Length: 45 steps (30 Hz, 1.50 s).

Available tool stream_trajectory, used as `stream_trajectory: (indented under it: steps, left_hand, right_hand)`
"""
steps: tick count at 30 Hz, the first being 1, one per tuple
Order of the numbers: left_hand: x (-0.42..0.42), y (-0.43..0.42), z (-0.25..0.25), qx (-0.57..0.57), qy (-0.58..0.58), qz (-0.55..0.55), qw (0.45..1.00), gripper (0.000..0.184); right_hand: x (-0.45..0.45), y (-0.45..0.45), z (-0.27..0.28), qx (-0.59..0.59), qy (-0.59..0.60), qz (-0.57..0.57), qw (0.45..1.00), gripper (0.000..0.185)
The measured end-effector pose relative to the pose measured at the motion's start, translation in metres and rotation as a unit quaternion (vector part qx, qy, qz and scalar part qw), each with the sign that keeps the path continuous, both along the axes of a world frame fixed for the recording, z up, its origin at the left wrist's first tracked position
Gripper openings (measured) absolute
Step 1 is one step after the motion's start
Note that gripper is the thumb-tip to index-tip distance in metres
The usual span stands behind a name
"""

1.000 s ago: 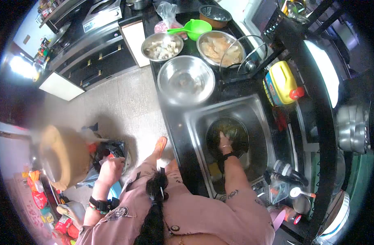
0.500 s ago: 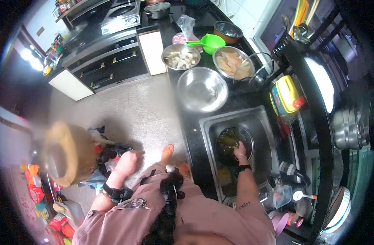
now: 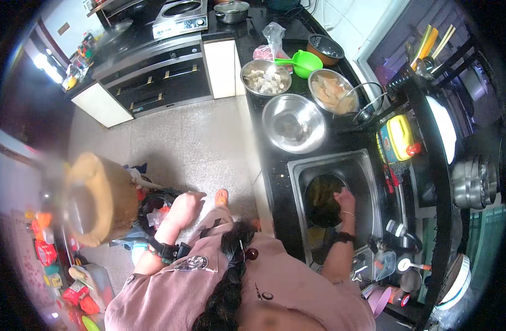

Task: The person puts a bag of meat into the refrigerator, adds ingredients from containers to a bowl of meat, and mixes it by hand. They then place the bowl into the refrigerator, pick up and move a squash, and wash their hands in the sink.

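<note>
My right hand (image 3: pixel 345 201) is down in the steel sink (image 3: pixel 369 165), closed at the right side of a dark round vessel (image 3: pixel 315 207). Brownish-green material (image 3: pixel 327 190) shows inside the vessel; I cannot make out its kind. The fingertips are partly hidden, and so is whatever they grip. Away from the counter, my left hand (image 3: pixel 185 208) hangs in a loose fist with nothing visible in it. Below and beside it is a bin lined with a black bag (image 3: pixel 151 212), with litter in it.
An empty steel bowl (image 3: pixel 293 124) stands behind the sink. Beyond it are a bowl of pale chunks (image 3: pixel 265 80), a bowl of pale slices (image 3: pixel 333 91) and a green ladle-like scoop (image 3: pixel 304 64). A yellow bottle (image 3: pixel 397 138) and a black rack (image 3: pixel 443 165) line the right side.
My right hand has moved toward the right edge of the dark vessel, and the greenish material by its fingers shows less. My left hand stays curled. The view has shifted slightly.
</note>
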<state>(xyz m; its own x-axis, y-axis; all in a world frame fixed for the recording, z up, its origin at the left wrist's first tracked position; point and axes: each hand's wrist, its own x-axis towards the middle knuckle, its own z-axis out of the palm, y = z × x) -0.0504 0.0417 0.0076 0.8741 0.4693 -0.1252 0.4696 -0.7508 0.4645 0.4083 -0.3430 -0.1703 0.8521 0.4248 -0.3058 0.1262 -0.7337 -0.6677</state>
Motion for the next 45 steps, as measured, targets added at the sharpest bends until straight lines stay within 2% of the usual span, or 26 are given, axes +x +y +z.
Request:
stream_trajectory:
  steps: [1,2,3,5,9,10,12,13,14,15,16,18,19,21,22,23,24,25,27,29,31,32,34,37,39,45]
  left_hand:
    - [0.0,0.006,-0.004,-0.006,-0.004,-0.004,1.0,0.023]
    - [0.002,0.011,-0.006,-0.013,-0.008,-0.008,1.0,0.023]
    - [0.005,0.019,-0.004,-0.011,-0.013,-0.01,1.0,0.023]
    - [0.006,0.032,0.001,-0.026,0.034,0.004,0.999,0.022]
    - [0.005,0.072,-0.009,-0.028,0.036,-0.008,0.999,0.021]
    - [0.006,0.083,-0.01,-0.037,0.035,-0.004,0.999,0.021]
    - [0.009,0.108,-0.009,-0.043,0.035,0.004,0.998,0.023]
    - [0.009,0.124,-0.009,-0.042,0.032,-0.002,0.999,0.023]
    - [0.009,0.141,-0.01,-0.038,0.019,0.0,0.999,0.023]
    - [0.01,0.158,-0.01,-0.035,0.006,0.002,0.999,0.023]
    - [0.01,0.174,-0.01,-0.032,0.0,-0.002,0.999,0.023]
    - [0.007,0.212,-0.011,-0.004,-0.051,0.004,0.999,0.025]
    - [0.007,0.228,-0.01,-0.003,-0.052,-0.002,0.999,0.025]
    - [0.006,0.254,-0.008,0.007,-0.001,0.015,1.0,0.023]
    - [0.007,0.266,-0.011,0.016,0.01,0.009,1.0,0.024]
    - [0.009,0.275,-0.011,0.017,0.011,-0.001,1.0,0.024]
    - [0.012,0.283,-0.01,0.011,0.001,-0.008,1.0,0.024]
    - [0.014,0.292,-0.009,0.006,-0.01,-0.013,1.0,0.024]
    - [0.019,0.306,-0.018,0.004,-0.024,-0.019,1.0,0.024]
    - [0.018,0.318,-0.022,-0.003,-0.037,-0.023,0.999,0.024]
    - [0.021,0.325,-0.021,-0.009,-0.015,-0.002,1.0,0.024]
    - [0.023,0.331,-0.024,-0.009,-0.019,0.0,1.0,0.024]
    - [0.019,0.338,-0.035,-0.004,0.013,-0.002,1.0,0.024]
    - [0.031,0.346,-0.044,-0.036,0.039,-0.017,0.998,0.024]
    - [0.047,0.351,-0.045,-0.026,0.0,-0.042,0.999,0.024]
    - [0.1,0.376,-0.028,-0.02,-0.036,0.001,0.999,0.025]
  right_hand:
    - [-0.003,-0.007,-0.025,-0.179,-0.107,0.065,0.976,0.05]
    - [-0.039,-0.012,-0.013,-0.313,-0.294,0.14,0.892,0.051]
    - [-0.033,-0.008,-0.002,-0.313,-0.297,0.136,0.892,0.051]
    - [-0.018,-0.002,0.018,-0.062,-0.202,0.032,0.977,0.052]
    - [-0.032,0.023,0.125,0.009,-0.056,-0.024,0.998,0.047]
    - [-0.032,0.025,0.123,0.01,-0.059,-0.028,0.998,0.047]
    - [-0.039,0.018,0.104,0.32,0.099,-0.186,0.924,0.033]
    - [-0.028,-0.001,0.049,0.118,0.032,-0.133,0.984,0.03]
    - [-0.017,-0.018,-0.004,-0.161,-0.062,-0.043,0.984,0.028]
    - [-0.007,-0.032,-0.053,-0.358,-0.124,0.032,0.925,0.026]
    - [-0.028,-0.062,-0.071,-0.358,-0.531,0.019,0.768,0.023]
    - [-0.04,0.012,0.009,-0.155,-0.348,-0.051,0.923,0.027]
    - [-0.052,0.063,0.065,-0.054,-0.263,-0.108,0.957,0.03]
    - [-0.041,0.079,0.093,0.071,-0.042,-0.149,0.985,0.023]
    - [-0.048,0.094,0.129,0.14,0.03,-0.142,0.979,0.022]
    - [-0.051,0.101,0.149,0.127,-0.031,-0.075,0.988,0.023]
    - [-0.071,0.129,0.193,0.219,0.005,-0.137,0.966,0.026]
    - [-0.091,0.157,0.224,0.308,0.04,-0.195,0.93,0.028]
    - [-0.095,0.15,0.204,0.532,0.112,-0.246,0.802,0.033]
    - [-0.086,0.142,0.167,0.524,0.121,-0.307,0.785,0.035]
    - [-0.072,0.14,0.151,0.266,-0.068,-0.269,0.923,0.033]
    - [-0.06,0.142,0.147,0.125,-0.162,-0.235,0.95,0.032]
    - [-0.05,0.155,0.153,-0.167,-0.33,-0.15,0.917,0.03]
    - [-0.056,0.262,0.235,0.025,-0.282,-0.118,0.952,0.024]
    - [-0.034,0.314,0.24,0.096,-0.285,-0.069,0.951,0.027]
    - [0.046,0.484,0.249,0.162,-0.145,0.06,0.974,0.07]
